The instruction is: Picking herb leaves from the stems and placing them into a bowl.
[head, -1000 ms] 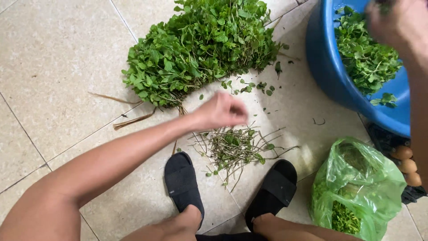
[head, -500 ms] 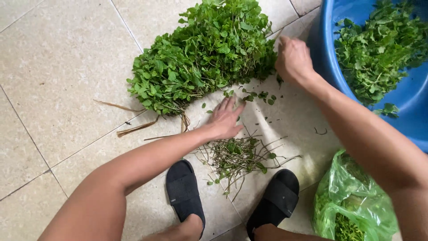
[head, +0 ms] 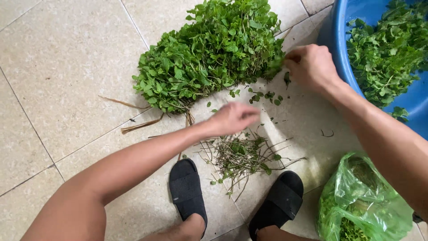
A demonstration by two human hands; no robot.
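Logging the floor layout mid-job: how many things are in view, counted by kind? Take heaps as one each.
Leafy herb heap on the floor: 1
Stripped stem pile: 1
Blue basin holding picked greens: 1
Green plastic bag: 1
Black slippers: 2
Hands, left hand and right hand: 2
Total: 8

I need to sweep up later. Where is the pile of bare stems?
In the head view, the pile of bare stems lies on the tiled floor, bottom centre, just ahead of the black slippers.
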